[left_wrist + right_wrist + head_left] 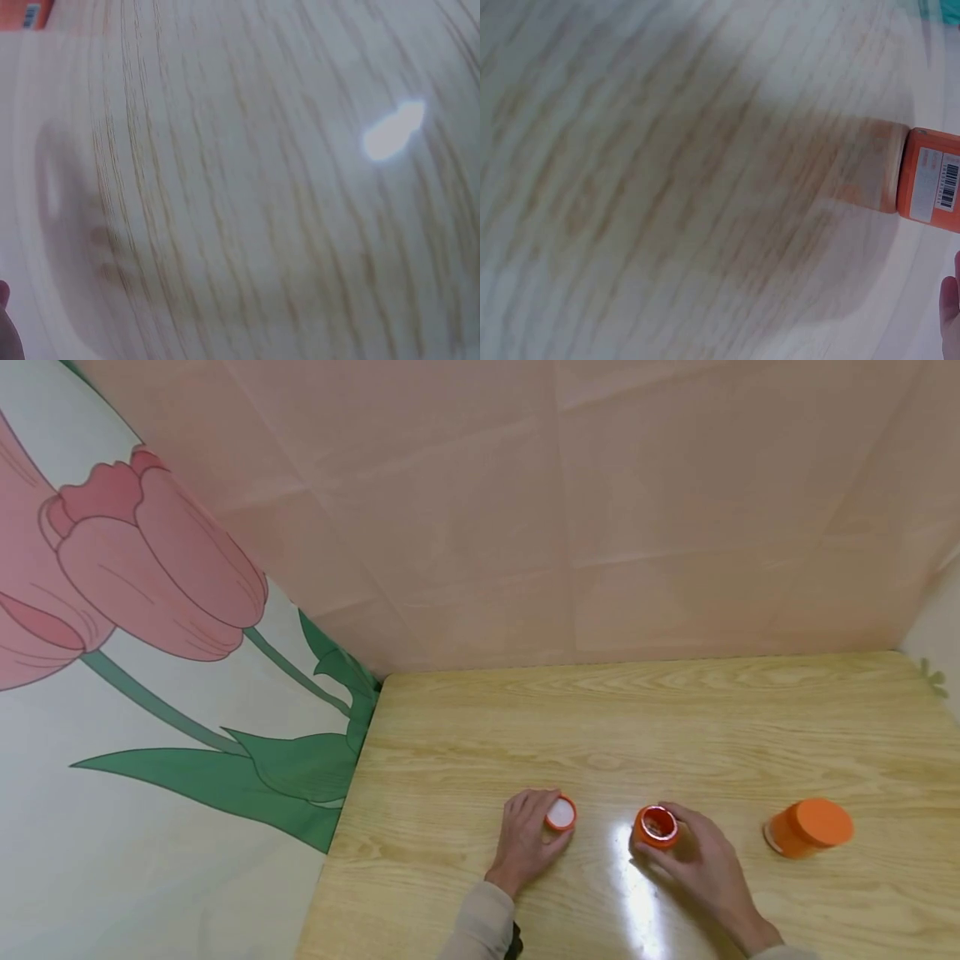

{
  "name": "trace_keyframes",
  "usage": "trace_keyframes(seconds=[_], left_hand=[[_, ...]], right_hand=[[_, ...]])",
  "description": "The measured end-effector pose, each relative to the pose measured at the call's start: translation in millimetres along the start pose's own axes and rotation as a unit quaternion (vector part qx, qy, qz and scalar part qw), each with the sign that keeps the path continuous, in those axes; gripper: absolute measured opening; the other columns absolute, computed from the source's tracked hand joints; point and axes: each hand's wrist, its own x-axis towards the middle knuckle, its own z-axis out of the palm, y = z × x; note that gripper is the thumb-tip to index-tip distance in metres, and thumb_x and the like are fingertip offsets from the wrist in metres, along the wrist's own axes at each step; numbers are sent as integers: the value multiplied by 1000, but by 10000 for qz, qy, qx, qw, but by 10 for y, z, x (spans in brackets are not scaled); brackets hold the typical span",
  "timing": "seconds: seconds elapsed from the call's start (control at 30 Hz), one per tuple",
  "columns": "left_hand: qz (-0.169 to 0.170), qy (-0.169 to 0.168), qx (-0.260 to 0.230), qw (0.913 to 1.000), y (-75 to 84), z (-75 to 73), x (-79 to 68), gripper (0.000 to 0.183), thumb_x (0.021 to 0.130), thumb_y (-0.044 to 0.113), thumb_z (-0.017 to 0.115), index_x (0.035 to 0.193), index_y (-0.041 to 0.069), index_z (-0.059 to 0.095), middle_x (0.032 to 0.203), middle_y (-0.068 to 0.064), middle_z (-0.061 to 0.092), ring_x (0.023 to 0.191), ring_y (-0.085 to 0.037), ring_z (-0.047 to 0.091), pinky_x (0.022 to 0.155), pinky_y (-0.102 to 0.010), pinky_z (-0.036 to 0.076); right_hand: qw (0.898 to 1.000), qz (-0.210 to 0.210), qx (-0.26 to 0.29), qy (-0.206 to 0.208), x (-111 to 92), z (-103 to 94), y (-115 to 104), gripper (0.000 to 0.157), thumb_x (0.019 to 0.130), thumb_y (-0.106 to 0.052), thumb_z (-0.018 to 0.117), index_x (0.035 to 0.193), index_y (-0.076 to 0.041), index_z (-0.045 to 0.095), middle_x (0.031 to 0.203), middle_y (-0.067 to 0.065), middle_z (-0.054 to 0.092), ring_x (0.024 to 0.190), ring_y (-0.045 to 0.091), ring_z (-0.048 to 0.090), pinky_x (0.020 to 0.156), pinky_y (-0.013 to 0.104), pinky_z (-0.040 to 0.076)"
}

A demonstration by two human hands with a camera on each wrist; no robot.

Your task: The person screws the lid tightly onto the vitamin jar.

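In the head view my left hand (528, 835) pinches a round orange lid (561, 813) between thumb and fingers, its white inside facing up. To the right, my right hand (701, 860) grips a small orange jar (657, 827) by its sides. The jar has no lid on, and its mouth shows a bright silvery rim with a dark red-orange inside. Only fingertips (7, 322) of the left hand show at the edge of the left wrist view. Fingertips (949, 300) of the right hand appear below an orange container with a barcode label (930, 180) in the right wrist view.
A larger orange jar (810, 828) with its orange lid on stands on the wood-grain table (480, 735), to the right of my right hand. Behind the table hangs a plain pinkish cloth (570, 510); a tulip-printed sheet (157, 568) covers the left side.
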Motion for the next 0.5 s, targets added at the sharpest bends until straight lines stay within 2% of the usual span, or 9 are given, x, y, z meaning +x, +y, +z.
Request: trace_keyframes(seconds=[0.33,0.5], left_hand=[[110,47,7,9999,23,3,-7,61,77,38,82,129,11,61,120,3,66,110,-16,57,94,-35,44],[236,148,-50,9996,40,-4,7,58,75,37,83,124,14,61,116,5,66,109,-15,58,95,-34,44]], right_hand=[[9997,-229,104,-5,-28,45,-36,77,47,-9,95,118,-3,67,105,17,70,113,-21,39,99,-1,22],[9997,-105,173,-115,-57,60,-55,76,49,-13,96,119,-7,67,106,14,70,111,-18,41,98,0,23]])
